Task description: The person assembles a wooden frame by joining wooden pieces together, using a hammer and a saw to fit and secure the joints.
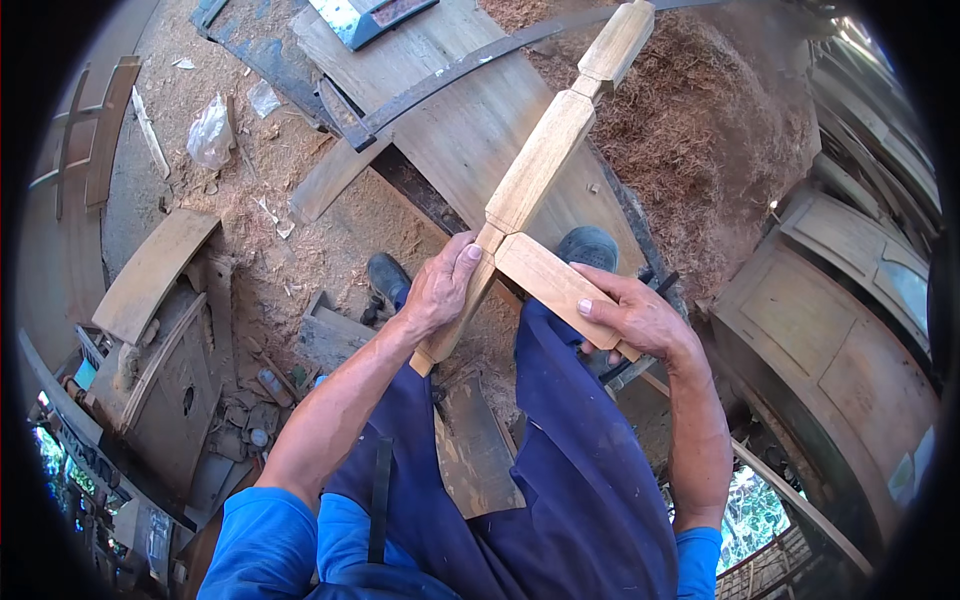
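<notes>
Two bare hands grasp pale, unpainted wood: my left hand is clenched round the lower length of a long, square-edged wooden post with chamfered waists, while my right hand grips a shorter, flat, bevelled wooden rail near its outer end, thumb on top. The post slants up and away from my left fingers; the rail runs from the post's nearer waist down to my right fingers. By my judgement the work is partway along: the shaping of both looks done, and the rail's inner end sits at the post, though I cannot tell whether it is fully seated or fixed. The farther waist, well beyond my fingers, bears no second rail, and I see no coating on either piece. Ahead of my left fingers a long, dark metal bar crosses a broad, brown wooden panel; ahead of my right fingers, past a dark, rounded shoe, spreads a heap of reddish-brown, curly wood shavings
</notes>
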`<state>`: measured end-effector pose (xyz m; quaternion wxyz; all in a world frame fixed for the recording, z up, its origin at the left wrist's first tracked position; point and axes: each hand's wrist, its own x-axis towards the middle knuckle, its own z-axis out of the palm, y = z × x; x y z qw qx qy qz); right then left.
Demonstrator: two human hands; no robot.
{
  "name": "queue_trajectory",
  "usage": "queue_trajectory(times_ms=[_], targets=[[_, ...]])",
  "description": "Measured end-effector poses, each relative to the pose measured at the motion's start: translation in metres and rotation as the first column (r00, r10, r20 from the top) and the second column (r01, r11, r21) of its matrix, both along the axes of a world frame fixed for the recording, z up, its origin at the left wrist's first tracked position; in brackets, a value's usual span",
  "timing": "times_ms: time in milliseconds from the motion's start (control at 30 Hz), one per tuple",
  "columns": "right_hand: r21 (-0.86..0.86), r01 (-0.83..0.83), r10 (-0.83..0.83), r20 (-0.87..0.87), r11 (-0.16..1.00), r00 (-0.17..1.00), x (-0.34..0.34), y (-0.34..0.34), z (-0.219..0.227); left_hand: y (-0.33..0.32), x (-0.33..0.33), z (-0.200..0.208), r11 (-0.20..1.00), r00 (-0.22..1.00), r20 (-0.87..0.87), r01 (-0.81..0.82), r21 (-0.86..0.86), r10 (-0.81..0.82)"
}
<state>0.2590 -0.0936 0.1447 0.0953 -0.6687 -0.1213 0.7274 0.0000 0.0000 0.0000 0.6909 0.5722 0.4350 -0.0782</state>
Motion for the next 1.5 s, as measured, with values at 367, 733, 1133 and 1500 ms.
queue_trajectory(times_ms=[367,733,1133,1500], targets=[[-0.030,-0.001,0.001,0.014,1.000,1.000,0.014,-0.001,-0.003,0.029,0.048,-0.005,0.892,0.997,-0.074,-0.034,-0.450,0.001],[-0.034,-0.128,0.129,0.051,0.991,0.990,0.025,-0.018,-0.006,0.014,0.052,-0.008,0.746,0.999,0.048,0.016,-0.666,0.021],[0.142,-0.137,0.134,0.031,0.980,0.990,0.049,-0.045,-0.025,0.011,0.054,0.024,0.904,0.995,0.086,0.001,-0.427,0.039],[0.644,-0.249,-0.111,0.464,0.723,0.879,0.046,-0.074,-0.013,0.052,0.099,0.087,0.992,0.969,0.216,0.128,-0.019,-0.121]])
